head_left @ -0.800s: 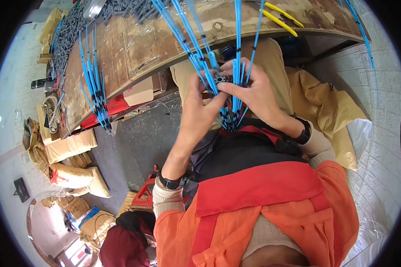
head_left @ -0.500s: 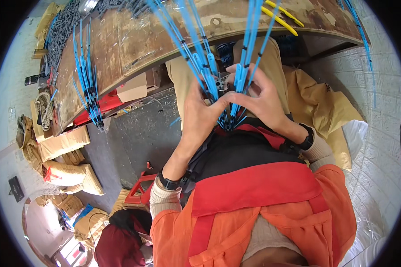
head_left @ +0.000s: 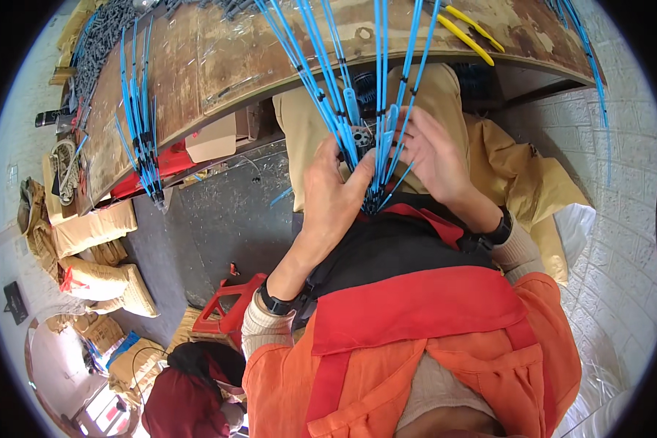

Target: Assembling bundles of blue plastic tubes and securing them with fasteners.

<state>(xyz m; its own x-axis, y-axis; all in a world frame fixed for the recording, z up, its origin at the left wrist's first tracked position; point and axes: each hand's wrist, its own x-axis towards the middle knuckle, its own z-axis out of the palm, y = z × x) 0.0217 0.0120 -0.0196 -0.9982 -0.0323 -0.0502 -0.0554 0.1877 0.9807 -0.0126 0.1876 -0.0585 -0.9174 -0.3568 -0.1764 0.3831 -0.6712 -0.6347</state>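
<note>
Left grip on blue rods, fanned, long axis pointing toward table

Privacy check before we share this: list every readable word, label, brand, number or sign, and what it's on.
No text is readable in this view.
Sack at the left: red mark, too small and blurred to read.
Blue rods at the hands: no lettering can be made out.
Yellow-handled tool on the table: same.
</note>
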